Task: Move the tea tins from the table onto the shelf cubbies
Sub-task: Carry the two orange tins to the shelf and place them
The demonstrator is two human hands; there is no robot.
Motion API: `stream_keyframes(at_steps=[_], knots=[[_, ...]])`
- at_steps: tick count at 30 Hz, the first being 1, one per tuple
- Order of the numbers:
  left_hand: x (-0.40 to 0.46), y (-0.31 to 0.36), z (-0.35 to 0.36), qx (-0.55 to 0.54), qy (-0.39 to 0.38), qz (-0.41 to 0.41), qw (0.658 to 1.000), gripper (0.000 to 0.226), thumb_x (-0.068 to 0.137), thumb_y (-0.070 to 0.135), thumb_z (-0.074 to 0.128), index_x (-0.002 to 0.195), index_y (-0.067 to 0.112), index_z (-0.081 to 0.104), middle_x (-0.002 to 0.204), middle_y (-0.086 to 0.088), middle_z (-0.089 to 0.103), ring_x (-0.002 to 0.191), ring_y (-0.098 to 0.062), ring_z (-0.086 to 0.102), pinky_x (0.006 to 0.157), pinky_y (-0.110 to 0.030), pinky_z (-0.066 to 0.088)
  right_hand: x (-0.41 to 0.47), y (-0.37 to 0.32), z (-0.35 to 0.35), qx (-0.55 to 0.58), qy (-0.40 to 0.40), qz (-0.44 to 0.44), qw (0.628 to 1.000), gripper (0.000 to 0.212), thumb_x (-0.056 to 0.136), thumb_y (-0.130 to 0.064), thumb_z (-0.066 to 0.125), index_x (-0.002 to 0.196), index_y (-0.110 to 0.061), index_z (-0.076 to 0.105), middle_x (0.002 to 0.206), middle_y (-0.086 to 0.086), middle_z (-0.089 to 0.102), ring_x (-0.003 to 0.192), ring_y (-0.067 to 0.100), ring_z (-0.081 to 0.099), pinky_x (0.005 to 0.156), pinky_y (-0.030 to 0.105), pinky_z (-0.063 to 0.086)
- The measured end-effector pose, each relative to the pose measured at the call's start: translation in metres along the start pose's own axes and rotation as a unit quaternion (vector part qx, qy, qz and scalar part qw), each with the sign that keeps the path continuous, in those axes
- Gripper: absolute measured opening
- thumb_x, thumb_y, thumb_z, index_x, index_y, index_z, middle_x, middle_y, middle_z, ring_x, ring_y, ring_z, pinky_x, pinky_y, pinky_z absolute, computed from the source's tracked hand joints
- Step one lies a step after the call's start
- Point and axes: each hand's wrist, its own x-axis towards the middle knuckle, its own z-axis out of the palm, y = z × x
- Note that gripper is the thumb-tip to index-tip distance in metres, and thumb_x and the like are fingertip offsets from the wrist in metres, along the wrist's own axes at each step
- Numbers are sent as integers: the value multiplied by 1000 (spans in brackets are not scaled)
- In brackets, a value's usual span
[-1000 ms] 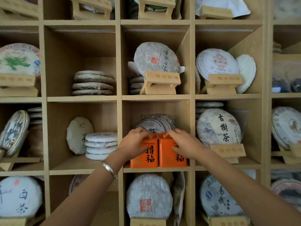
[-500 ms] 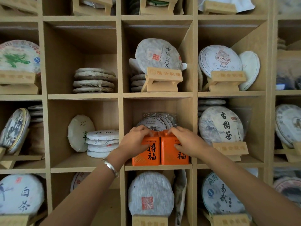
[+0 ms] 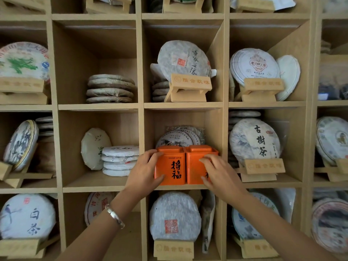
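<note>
Two orange tea tins stand upright and side by side at the front of the middle shelf cubby (image 3: 218, 129). The left tin (image 3: 174, 166) shows black characters on its face. My left hand (image 3: 145, 170) grips its left side, thumb on the lower front. The right tin (image 3: 193, 162) touches the left one. My right hand (image 3: 220, 172) covers much of that tin's face, with curled fingers on the front and thumb low, holding it. Both tins rest on the cubby's ledge (image 3: 178, 187).
Wrapped round tea cakes (image 3: 180, 138) lean at the back of the same cubby behind the tins. Neighbouring cubbies hold stacked tea cakes (image 3: 120, 161) and cakes on wooden stands (image 3: 254, 140). The cubby below holds a large wrapped cake (image 3: 175, 215).
Both hands slid from the tins' tops down onto their sides and fronts. The tins stay put on the ledge.
</note>
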Motion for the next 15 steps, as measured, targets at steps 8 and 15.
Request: stream_keyframes(at_steps=[8,15], knots=[[8,4,2,41,-14,-3,999,70,79,37,71,140,25,39,146,2,37,133,-18,34,97,-31,44,14,4,12,-44,-41,57,997,82,85,-34,67,149,-10,23,155,17,22,144,30,22,117,39,22],[13,3,2,67,-21,-13,997,65,79,38,71,137,26,42,132,3,46,124,-18,40,85,-32,50,23,12,12,-28,-70,59,995,76,86,-34,65,147,-11,26,152,14,27,140,27,28,114,36,26]])
